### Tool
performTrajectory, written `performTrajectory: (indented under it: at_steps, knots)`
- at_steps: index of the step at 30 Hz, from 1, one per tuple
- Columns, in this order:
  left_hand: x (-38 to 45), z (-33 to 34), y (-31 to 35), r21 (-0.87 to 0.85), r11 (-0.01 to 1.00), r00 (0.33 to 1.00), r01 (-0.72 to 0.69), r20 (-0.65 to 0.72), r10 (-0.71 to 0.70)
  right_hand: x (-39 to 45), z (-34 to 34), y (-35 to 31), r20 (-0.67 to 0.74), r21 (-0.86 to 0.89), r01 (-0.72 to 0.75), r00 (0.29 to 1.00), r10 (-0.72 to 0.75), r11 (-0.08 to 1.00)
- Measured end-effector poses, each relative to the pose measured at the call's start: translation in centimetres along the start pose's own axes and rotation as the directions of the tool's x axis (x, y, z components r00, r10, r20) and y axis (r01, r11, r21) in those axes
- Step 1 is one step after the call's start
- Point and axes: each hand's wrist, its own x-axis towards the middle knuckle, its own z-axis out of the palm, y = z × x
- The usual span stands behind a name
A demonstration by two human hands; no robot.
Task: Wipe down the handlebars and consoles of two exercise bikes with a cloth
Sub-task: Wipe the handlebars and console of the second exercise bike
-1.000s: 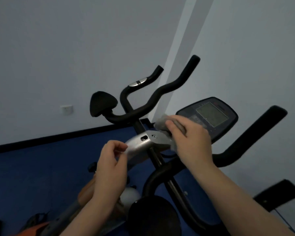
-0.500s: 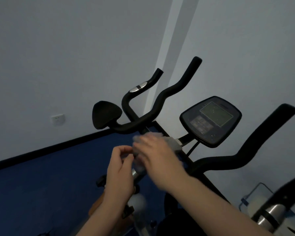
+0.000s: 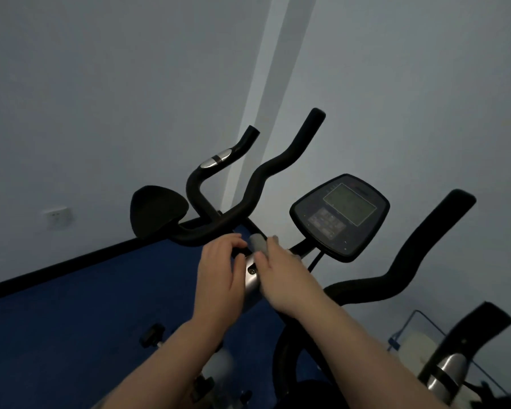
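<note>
Where both meet — two hands [image 3: 219,278], one cloth [image 3: 258,242]

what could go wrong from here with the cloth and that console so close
1. The right hand holds only a small wad of grey cloth over the silver stem bracket; it may slip out and drop to the blue floor.
2. The console sits just right of the cloth; a wide wipe could press its buttons.
3. The left hand rests beside the bracket and may block the wiping path.
</note>
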Motion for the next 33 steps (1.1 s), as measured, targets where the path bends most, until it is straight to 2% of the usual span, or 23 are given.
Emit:
performTrajectory:
  at_steps: [2,4,5,7,9,11,14,16,18,20,22,23,24,26,29,31,33]
  knots:
    - [0.1,0.2,-0.3,0.016,1.0,1.0,0.008,-0.021,-0.008,0.8,-0.6,1.0,0.06,-0.006,-0.08,0.995,0.08,0.997]
    - [0.1,0.4,-0.4,0.032,0.999,1.0,0.009,-0.022,-0.008,2.2,-1.4,0.6,0.041,-0.007,-0.174,0.984,0.175,0.985]
    - [0.0,0.4,-0.5,0.031,1.0,1.0,0.003,-0.024,-0.003,2.5,-1.4,0.1,0.018,-0.027,-0.155,0.988,0.156,0.988]
    - [0.0,0.3,-0.5,0.017,1.0,1.0,-0.003,-0.016,0.003,1.6,-1.0,-0.9,-0.049,-0.054,-0.028,0.998,0.025,0.998]
    - [0.1,0.2,-0.4,0.01,1.0,1.0,0.006,0.003,-0.006,-0.1,-0.4,-0.2,-0.069,0.007,0.091,0.993,-0.091,0.996]
    - [0.2,0.2,-0.1,0.053,0.999,1.0,0.009,0.004,-0.009,-0.7,-0.8,0.9,-0.031,0.016,0.061,0.998,-0.061,0.998]
    - [0.4,0.3,0.8,0.131,0.991,1.0,-0.002,0.029,-0.002,0.6,-2.3,1.2,0.055,-0.145,0.004,0.998,0.004,0.989]
    - [1.3,0.3,1.7,0.133,0.989,0.995,-0.062,0.091,0.051,1.6,-4.2,2.0,0.051,-0.105,0.031,0.998,-0.026,0.994]
    - [3.0,0.8,2.8,0.149,0.982,0.973,-0.114,0.218,0.08,2.5,-6.8,4.6,-0.058,0.104,-0.068,0.996,0.075,0.992]
    - [4.7,2.0,3.4,0.212,0.968,0.942,-0.132,0.332,0.055,3.6,-9.5,7.3,-0.272,0.271,-0.179,0.928,0.254,0.946]
    - [5.8,3.4,3.5,0.333,0.931,0.905,-0.151,0.425,-0.006,5.7,-10.3,9.1,-0.438,0.252,-0.222,0.842,0.315,0.942]
    - [6.1,4.0,3.2,0.395,0.906,0.888,-0.155,0.457,-0.047,7.0,-10.2,9.5,-0.479,0.191,-0.214,0.831,0.282,0.958]
    - [6.1,4.4,2.9,0.439,0.885,0.879,-0.156,0.47,-0.078,8.3,-9.7,9.6,-0.485,0.098,-0.178,0.851,0.203,0.979]
    - [6.0,4.8,2.1,0.462,0.873,0.888,-0.155,0.453,-0.082,10.7,-7.9,9.5,-0.396,-0.147,-0.08,0.918,0.015,0.986]
    - [5.8,4.8,1.6,0.448,0.882,0.916,-0.146,0.397,-0.05,12.2,-5.6,9.2,-0.25,-0.29,0.047,0.96,-0.123,0.956]
    - [5.7,4.9,1.5,0.458,0.876,0.917,-0.152,0.397,-0.049,11.1,-4.7,9.2,-0.038,-0.389,0.196,0.973,-0.228,0.9]
    - [5.8,4.8,1.6,0.46,0.872,0.908,-0.165,0.417,-0.048,8.9,-4.5,10.2,0.135,-0.427,0.26,0.965,-0.223,0.866]
